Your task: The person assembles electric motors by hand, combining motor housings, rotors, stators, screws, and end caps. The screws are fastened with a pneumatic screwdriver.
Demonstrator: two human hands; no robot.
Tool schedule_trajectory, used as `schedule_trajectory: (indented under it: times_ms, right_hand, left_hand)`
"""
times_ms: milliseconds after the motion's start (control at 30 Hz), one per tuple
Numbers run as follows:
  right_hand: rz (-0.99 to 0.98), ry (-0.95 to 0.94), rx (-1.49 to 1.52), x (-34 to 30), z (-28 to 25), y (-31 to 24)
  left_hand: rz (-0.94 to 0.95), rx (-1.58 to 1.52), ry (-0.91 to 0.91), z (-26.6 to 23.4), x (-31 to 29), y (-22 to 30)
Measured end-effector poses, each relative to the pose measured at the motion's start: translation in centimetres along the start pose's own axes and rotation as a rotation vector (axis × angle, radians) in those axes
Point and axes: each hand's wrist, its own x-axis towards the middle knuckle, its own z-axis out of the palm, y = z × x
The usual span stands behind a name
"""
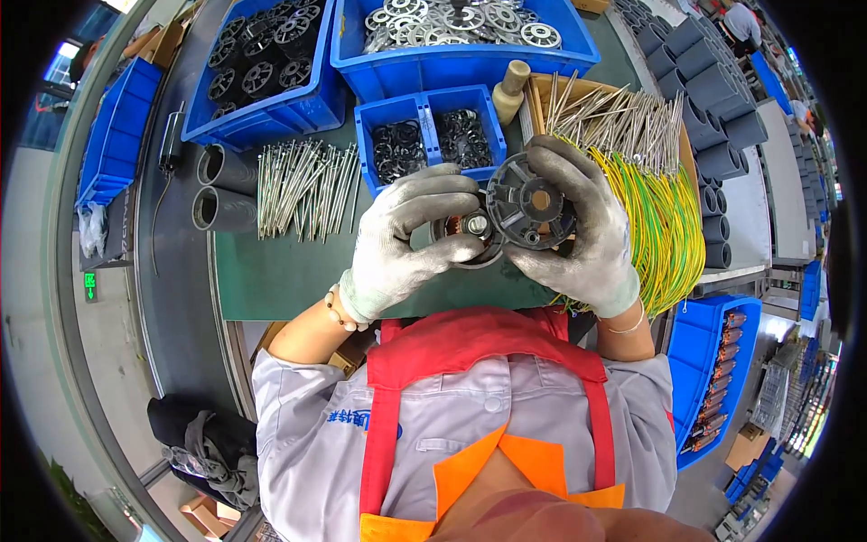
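In my gloved left hand point(411, 230) is a motor body point(470, 230), a dark round part with a shaft end and copper-coloured windings at its open face. My gloved right hand point(582, 226) grips a round black end cap point(528, 203) by its rim. The cap is tilted so its ribbed face with a central hole shows. Both parts are close side by side above the green mat point(298, 280); I cannot tell whether they touch. Just beyond them stands a blue divided bin with black rings point(397, 149) and small dark clips point(463, 135).
Long metal rods point(307, 190) lie left, beside grey tubes point(224, 208). Behind are blue crates of black caps point(262, 77) and silver discs point(461, 23). A bottle point(510, 90), a box of rods point(623, 122) and yellow-green wires point(664, 235) sit right. A blue bin holds copper-wound rotors point(718, 379).
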Motion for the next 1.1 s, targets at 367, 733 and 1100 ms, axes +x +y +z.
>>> schedule_trajectory:
  times_ms: [367, 733, 1100]
  right_hand:
    - [-0.153, -0.208, 0.144, 1.2, 2.8, 0.7]
    - [-0.16, -0.095, 0.141, -1.3, 5.5, 3.1]
    - [-0.117, -0.042, 0.191, -2.1, 5.0, 2.4]
  left_hand:
    - [0.034, -0.237, 0.173, 0.6, -0.5, -1.1]
    - [0.159, -0.055, 0.349, 5.2, -1.1, -2.0]
    - [0.131, -0.212, 0.339, 3.7, -1.1, -4.2]
